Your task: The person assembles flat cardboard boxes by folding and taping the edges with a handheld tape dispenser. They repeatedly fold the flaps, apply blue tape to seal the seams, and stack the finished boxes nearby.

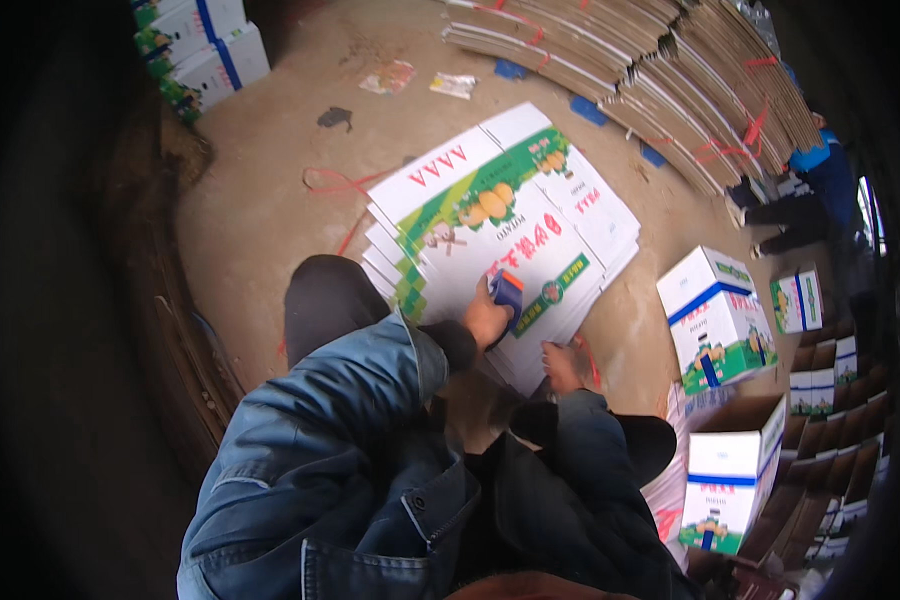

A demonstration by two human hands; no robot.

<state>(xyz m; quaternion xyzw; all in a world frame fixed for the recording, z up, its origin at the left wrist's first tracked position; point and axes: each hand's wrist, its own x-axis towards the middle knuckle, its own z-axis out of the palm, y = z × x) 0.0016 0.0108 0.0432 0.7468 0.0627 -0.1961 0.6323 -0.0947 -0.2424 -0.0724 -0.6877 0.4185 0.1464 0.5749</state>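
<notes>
A stack of flattened cardboard cartons [530, 235], white and green with printed potatoes, lies on the floor in front of my knees. My left hand [485, 318] is closed round a small blue block-shaped object with an orange edge [508, 290], held over the near part of the stack. What kind of object it is does not show clearly. At the stack's near right edge, my right hand [564, 367] has its fingers curled against the top carton's border, partly hidden by the hand itself. Red string [335, 183] trails out from under the stack's left side.
Bundled brown cardboard sheets [610, 65] are piled at the far right. Two open cartons with blue tape [715, 320] stand to my right, one nearer. Taped cartons [210, 65] are stacked far left. Another person [825, 190] is at the right. Litter [388, 77] lies beyond the stack.
</notes>
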